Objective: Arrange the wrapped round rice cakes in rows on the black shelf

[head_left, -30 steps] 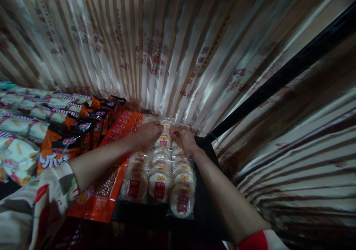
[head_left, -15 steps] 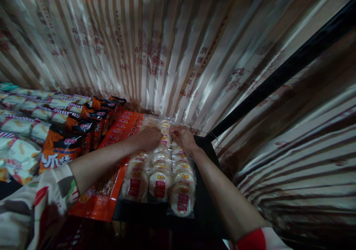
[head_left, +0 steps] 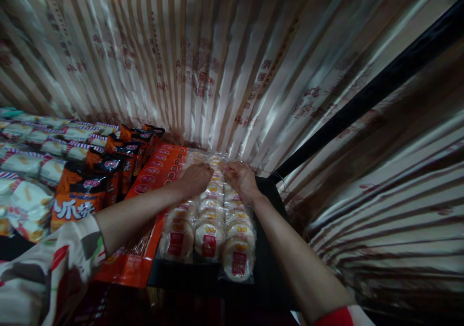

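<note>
A clear bag of round rice crackers [head_left: 208,229] with red and yellow labels lies on a dark shelf [head_left: 266,268], reaching back to the curtain. My left hand [head_left: 195,177] and my right hand [head_left: 239,177] both rest on the far end of the bag, fingers curled and pinching the plastic there. The fingertips of the two hands are a few centimetres apart. Both forearms stretch out over the bag and the orange pack beside it.
A flat orange snack pack [head_left: 145,210] lies left of the cracker bag. Further left stand orange-black bags [head_left: 78,195] and rows of pale snack bags [head_left: 25,171]. A striped satin curtain [head_left: 203,60] hangs behind, and a black frame bar [head_left: 362,99] runs diagonally at right.
Both hands stay at the far end of the cracker bag; the left hand has shifted slightly, and the bag has barely moved.
</note>
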